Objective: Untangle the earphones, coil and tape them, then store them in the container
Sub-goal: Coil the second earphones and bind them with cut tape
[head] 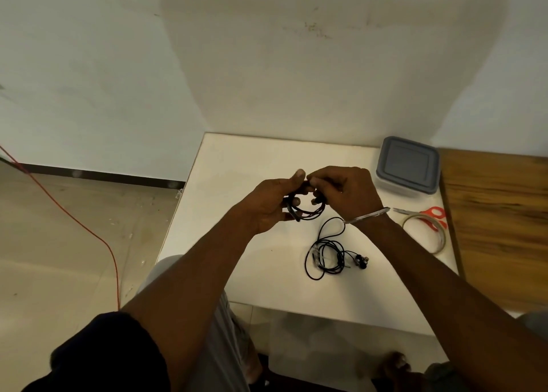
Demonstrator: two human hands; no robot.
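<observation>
Black thin-corded earphones [305, 210] are hanging coiled above the white worktop [237, 243]: left hand [274, 203] is gripping the loops so none spring loose, right hand [347, 190] is pinching the top (probably feeding cord round). Grey-lidded plastic container [407, 166] is sitting closed nearby.

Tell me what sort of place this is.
Probably a plain indoor room used as a makeshift work spot: a white table against a bare, scuffed white wall, and a tiled floor with a loose red cable.

Dim, soft, wide-angle edge warping
</observation>
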